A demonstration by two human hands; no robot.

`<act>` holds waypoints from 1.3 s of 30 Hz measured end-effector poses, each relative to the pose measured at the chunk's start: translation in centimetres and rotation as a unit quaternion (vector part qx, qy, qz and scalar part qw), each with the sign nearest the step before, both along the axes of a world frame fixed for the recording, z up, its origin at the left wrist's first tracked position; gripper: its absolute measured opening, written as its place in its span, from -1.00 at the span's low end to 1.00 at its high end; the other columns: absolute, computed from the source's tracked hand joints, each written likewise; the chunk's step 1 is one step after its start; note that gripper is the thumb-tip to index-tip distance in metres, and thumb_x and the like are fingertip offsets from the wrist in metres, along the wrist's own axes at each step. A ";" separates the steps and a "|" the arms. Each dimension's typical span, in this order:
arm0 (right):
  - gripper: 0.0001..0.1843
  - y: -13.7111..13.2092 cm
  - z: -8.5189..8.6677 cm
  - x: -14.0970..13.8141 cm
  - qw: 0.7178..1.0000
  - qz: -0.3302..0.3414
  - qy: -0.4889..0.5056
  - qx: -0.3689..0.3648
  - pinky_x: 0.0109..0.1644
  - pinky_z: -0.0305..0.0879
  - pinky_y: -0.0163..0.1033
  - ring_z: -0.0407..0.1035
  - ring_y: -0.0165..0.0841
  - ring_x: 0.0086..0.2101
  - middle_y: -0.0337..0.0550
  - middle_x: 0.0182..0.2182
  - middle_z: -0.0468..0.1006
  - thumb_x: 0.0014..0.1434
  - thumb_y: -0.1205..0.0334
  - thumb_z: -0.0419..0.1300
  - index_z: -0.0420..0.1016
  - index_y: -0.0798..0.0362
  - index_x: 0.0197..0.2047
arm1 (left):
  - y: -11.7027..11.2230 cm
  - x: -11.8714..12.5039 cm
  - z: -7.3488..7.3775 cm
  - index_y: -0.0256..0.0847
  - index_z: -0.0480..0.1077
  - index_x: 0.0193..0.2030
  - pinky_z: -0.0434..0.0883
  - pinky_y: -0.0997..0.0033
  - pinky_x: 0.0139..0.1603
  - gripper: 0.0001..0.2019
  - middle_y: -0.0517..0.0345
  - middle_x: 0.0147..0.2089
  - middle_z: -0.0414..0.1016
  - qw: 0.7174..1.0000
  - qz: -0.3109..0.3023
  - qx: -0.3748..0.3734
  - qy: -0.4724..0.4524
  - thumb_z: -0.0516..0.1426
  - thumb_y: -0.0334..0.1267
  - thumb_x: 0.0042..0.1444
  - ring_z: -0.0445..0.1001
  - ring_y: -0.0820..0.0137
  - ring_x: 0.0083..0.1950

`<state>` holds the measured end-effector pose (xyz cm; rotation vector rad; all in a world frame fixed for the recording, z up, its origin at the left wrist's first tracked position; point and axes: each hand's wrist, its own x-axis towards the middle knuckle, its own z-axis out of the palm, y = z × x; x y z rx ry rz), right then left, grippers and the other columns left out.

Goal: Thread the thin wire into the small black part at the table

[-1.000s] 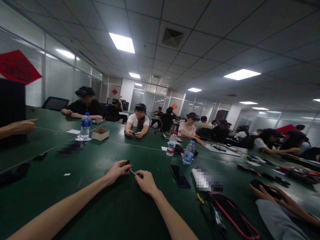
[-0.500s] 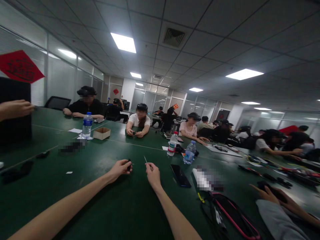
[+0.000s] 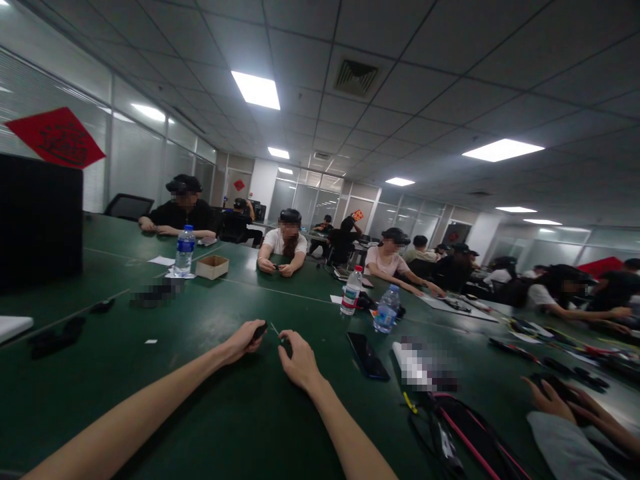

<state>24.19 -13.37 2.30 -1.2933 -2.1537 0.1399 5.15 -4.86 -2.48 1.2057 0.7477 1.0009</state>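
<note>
Over the green table [image 3: 200, 373], my left hand [image 3: 244, 341] is closed around a small black object [image 3: 259, 331], whose kind I cannot make out. To its right, my right hand [image 3: 300, 360] grips a slim tool with a thin metal shaft [image 3: 275, 329], which looks like a small screwdriver. The shaft points up and left towards the black object, with a small gap between them. Part of a dark piece, perhaps the handle, shows beneath my right fingers. A dark phone [image 3: 368, 356] lies to the right of my right hand.
Two water bottles [image 3: 351, 291] stand beyond the phone. Farther left are another bottle [image 3: 185, 252] and a small open box [image 3: 212, 267]. A pink-edged black case [image 3: 463, 427] lies at right, near a co-worker's hands [image 3: 555, 397]. Other people sit across the table.
My hands have come closer together. The right hand has turned so the metal shaft leans left towards the black object. Another person's hand at far left has left the view.
</note>
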 end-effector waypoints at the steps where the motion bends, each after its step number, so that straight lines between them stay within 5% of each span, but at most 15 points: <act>1: -0.73 -0.1 0.1 -0.1 1.000 0.005 -0.006 0.003 -0.10 0.26 -0.28 0.35 -0.35 -0.16 -0.16 -0.14 0.44 0.23 0.20 0.00 0.34 -0.05 0.00 | 0.0 0.0 0.0 -0.23 0.23 -0.39 -0.12 0.57 -0.68 -0.63 0.41 -0.68 0.05 1.000 -0.008 -0.004 -0.002 0.01 0.10 0.06 -0.03 0.60 -0.72; 14: -0.70 0.0 -0.1 -0.5 0.999 0.016 -0.040 -0.015 -0.03 0.23 -0.28 0.37 -0.33 -0.11 -0.13 -0.09 0.49 0.23 0.24 0.01 0.39 -0.02 0.01 | -1.2 -0.3 1.5 -0.27 0.34 -0.14 -0.22 0.58 -0.66 -0.62 0.46 -0.67 -0.11 0.999 -0.036 -0.008 -0.008 0.02 0.01 0.07 -0.17 0.62 -0.70; 29: -0.67 -0.5 0.4 -0.7 0.996 -0.016 -0.063 -0.057 -0.17 0.26 -0.28 0.40 -0.32 -0.19 -0.16 -0.14 0.52 0.28 0.05 -0.05 0.41 -0.08 0.00 | -0.9 -0.4 1.1 -0.24 0.32 -0.19 -0.22 0.59 -0.65 -0.59 0.46 -0.67 -0.10 0.999 -0.026 -0.015 0.011 0.00 0.10 0.08 -0.16 0.62 -0.71; 39: -0.66 -0.4 0.8 -0.2 0.988 -0.041 -0.147 -0.018 -0.20 0.25 -0.28 0.39 -0.33 -0.22 -0.18 -0.16 0.50 0.28 0.02 -0.03 0.37 -0.19 0.07 | -1.1 -0.7 1.3 -0.24 0.32 -0.19 -0.24 0.59 -0.66 -0.61 0.44 -0.68 -0.06 0.999 -0.023 0.004 0.045 0.03 0.07 0.08 -0.15 0.62 -0.71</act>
